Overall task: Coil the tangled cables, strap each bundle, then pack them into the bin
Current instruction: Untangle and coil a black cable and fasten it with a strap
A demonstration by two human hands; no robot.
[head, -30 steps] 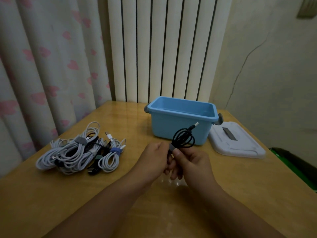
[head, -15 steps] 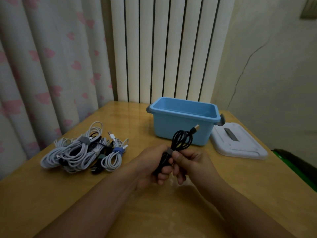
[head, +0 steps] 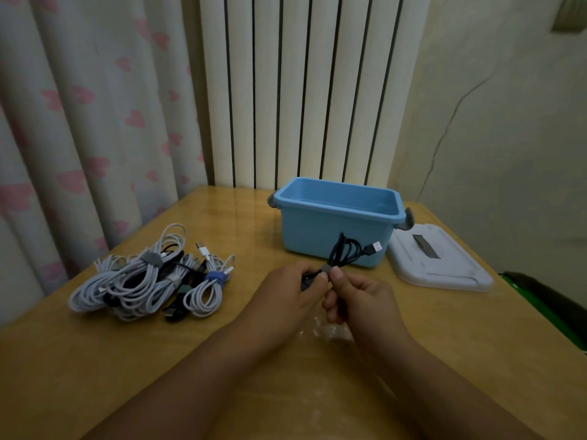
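There is a single view, worn on the person's head and looking forward and down across a wooden table (head: pixel 95 360). It sits close above the forearms, which enter from the bottom edge and meet near mid-frame, where the left hand (head: pixel 286 293) and right hand (head: pixel 365 300) come together. Beyond the hands the lens faces a radiator (head: pixel 301 90); left of them hangs a curtain (head: pixel 79 122), right of them a wall (head: pixel 508 122). The wide lens bends the edges.

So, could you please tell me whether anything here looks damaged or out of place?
A long dark crack runs up the wall right of the radiator, which looks like damage. The bin's white lid lies off on the table, beside the blue bin, as expected while packing. Nothing else stands out.
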